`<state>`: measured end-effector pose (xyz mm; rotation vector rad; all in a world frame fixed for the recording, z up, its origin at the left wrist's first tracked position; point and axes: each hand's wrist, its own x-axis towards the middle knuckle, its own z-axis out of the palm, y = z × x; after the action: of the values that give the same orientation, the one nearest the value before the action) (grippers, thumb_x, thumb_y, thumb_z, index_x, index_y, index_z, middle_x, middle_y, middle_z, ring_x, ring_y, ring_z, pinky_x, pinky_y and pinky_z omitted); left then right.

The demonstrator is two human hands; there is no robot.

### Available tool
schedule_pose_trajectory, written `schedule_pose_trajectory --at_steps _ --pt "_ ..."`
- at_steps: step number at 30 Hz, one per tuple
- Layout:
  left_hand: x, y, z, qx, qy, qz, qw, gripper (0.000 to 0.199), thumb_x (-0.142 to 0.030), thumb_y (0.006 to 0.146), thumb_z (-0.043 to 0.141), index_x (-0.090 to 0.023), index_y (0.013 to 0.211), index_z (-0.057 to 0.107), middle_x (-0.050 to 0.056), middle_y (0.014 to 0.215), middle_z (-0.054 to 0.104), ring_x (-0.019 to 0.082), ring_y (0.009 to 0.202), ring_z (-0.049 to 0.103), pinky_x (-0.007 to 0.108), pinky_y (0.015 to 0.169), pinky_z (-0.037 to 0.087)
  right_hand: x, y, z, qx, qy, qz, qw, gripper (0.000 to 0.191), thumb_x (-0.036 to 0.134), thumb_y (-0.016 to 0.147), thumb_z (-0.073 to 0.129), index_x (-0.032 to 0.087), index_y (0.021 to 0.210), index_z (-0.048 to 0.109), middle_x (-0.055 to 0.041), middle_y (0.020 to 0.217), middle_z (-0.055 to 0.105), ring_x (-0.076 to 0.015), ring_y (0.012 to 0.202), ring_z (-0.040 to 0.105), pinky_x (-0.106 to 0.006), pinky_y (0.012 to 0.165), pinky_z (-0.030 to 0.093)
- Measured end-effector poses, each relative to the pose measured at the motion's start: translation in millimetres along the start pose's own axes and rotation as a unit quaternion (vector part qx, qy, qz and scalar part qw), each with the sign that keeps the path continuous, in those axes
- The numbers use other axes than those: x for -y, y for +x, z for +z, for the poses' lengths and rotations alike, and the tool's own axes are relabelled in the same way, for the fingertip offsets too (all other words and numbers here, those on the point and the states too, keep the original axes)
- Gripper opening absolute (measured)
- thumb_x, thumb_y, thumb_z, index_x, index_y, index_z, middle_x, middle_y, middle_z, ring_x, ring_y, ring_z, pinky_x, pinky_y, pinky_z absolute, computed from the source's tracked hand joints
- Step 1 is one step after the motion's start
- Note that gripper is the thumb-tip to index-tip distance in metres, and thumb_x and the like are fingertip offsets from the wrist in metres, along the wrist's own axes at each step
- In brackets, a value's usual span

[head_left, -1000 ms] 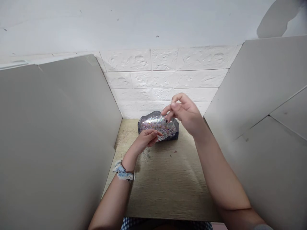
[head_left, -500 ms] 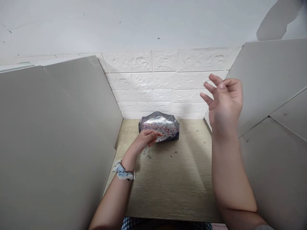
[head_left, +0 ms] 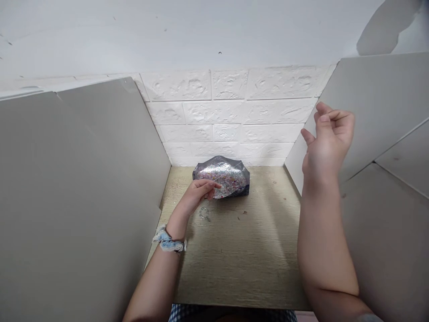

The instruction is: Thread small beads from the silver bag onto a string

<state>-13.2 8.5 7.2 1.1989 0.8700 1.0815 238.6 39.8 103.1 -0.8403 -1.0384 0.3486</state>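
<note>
A thin clear thread runs up and to the right from my left hand, whose thumb and fingertips pinch it in front of the bag. Raised at the right, my right hand has thumb and index finger pressed together; what they hold is too fine to make out. Behind my left hand, a bag full of small colourful pieces stands at the back of the table. A small ring of clear beads lies on the table just below my left hand.
The wooden table lies between a grey panel on the left and another panel on the right. A white brick-pattern wall closes the back. Small specks dot the tabletop.
My right hand has moved to the right, away from my left hand, and its fingers have curled in more. My left hand has shifted slightly left, so the bead ring shows more clearly.
</note>
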Motion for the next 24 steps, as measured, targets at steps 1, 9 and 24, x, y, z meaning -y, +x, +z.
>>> schedule_pose_trajectory --at_steps 1,9,24 --pt "0 0 -1.2 -0.002 -0.005 0.007 1.000 0.027 -0.039 0.066 0.062 -0.012 0.071 0.067 -0.001 0.047 0.048 0.007 0.047 0.042 0.021 0.049 0.033 -1 1 0 -0.009 -0.002 0.007 1.000 0.006 0.025 0.080 0.040 0.020 0.081 0.039 -0.0056 0.122 0.046 -0.0129 0.114 0.041 -0.038 0.085 0.037" --pt "3 1 -6.1 -0.014 -0.017 0.039 0.999 0.022 -0.036 0.064 0.065 -0.014 0.066 0.068 0.003 0.063 0.060 0.009 0.061 0.051 0.021 0.061 0.039 -8 8 -3 -0.052 -0.003 0.033 0.998 0.007 0.026 0.077 0.041 0.020 0.080 0.039 -0.0037 0.121 0.046 -0.0128 0.112 0.042 -0.041 0.085 0.035" --pt "-8 -4 -1.2 0.011 -0.079 -0.006 0.997 0.025 -0.034 0.067 0.061 -0.009 0.063 0.063 0.006 0.074 0.057 0.008 0.054 0.051 0.020 0.050 0.042 -4 4 -3 0.063 0.027 0.061 0.996 0.011 0.028 0.079 0.045 0.019 0.080 0.039 -0.0068 0.113 0.053 -0.0150 0.092 0.057 -0.031 0.075 0.041"
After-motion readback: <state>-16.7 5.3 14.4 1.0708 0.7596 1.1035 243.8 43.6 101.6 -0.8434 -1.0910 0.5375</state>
